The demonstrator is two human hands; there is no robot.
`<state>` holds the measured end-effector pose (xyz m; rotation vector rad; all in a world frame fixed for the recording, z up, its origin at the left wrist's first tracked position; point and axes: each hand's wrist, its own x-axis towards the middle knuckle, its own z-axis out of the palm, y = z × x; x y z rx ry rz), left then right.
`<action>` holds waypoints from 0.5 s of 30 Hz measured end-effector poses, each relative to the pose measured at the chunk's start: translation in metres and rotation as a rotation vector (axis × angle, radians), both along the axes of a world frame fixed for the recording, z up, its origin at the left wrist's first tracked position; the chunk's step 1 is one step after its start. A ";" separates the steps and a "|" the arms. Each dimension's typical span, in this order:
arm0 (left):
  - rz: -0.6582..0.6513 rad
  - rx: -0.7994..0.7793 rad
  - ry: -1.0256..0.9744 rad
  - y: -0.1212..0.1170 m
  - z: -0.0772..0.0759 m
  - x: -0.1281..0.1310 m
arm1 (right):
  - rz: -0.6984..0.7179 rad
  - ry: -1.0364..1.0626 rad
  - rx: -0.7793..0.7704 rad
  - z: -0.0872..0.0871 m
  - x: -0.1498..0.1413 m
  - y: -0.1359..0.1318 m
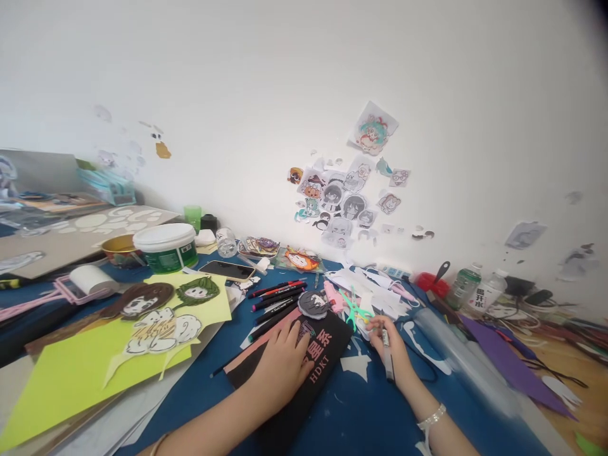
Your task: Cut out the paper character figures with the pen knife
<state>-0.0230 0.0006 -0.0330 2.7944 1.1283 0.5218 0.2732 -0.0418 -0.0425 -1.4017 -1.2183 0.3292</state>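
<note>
My left hand [281, 364] lies flat with its fingers spread on a black pouch [317, 366] printed with pink characters and "HDKT". My right hand [393, 349] is closed round a grey marker pen [387, 354] that points down toward the blue table [365, 411]. A bracelet sits on my right wrist. Just beyond the pouch lie several black and red markers [278, 296], a round grey cut-out [313, 304] and green scissors [355, 311].
A yellow-green sheet [71, 373] with cut-out cartoon figures [156, 316] lies at left. Behind it stand a white-lidded green tub [165, 247], a phone [227, 270] and a small jar. Purple paper [508, 361], bottles [465, 285] and paper scraps crowd the right. Drawings are stuck on the wall [342, 202].
</note>
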 end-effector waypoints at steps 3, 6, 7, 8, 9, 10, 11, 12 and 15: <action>0.004 -0.005 -0.009 0.000 -0.003 0.002 | -0.004 -0.012 0.000 0.004 0.002 -0.002; -0.001 -0.010 -0.029 0.000 -0.005 0.004 | -0.007 -0.026 -0.006 0.008 0.003 -0.002; -0.002 -0.011 -0.036 0.000 -0.006 0.004 | -0.008 -0.029 -0.008 0.009 0.003 -0.002; -0.003 -0.012 -0.042 0.000 -0.007 0.004 | -0.010 -0.032 -0.008 0.010 0.003 -0.002; -0.003 -0.013 -0.046 0.000 -0.007 0.003 | -0.012 -0.034 -0.007 0.010 0.003 -0.002; -0.003 -0.013 -0.049 0.000 -0.007 0.003 | -0.015 -0.035 -0.005 0.011 0.003 -0.002; -0.003 -0.013 -0.050 0.001 -0.008 0.002 | -0.017 -0.036 -0.002 0.011 0.003 -0.001; -0.003 -0.012 -0.049 0.001 -0.007 0.002 | -0.018 -0.037 0.002 0.010 0.003 -0.001; 0.001 -0.002 -0.042 0.001 -0.006 0.000 | -0.013 -0.038 0.012 0.008 0.003 0.001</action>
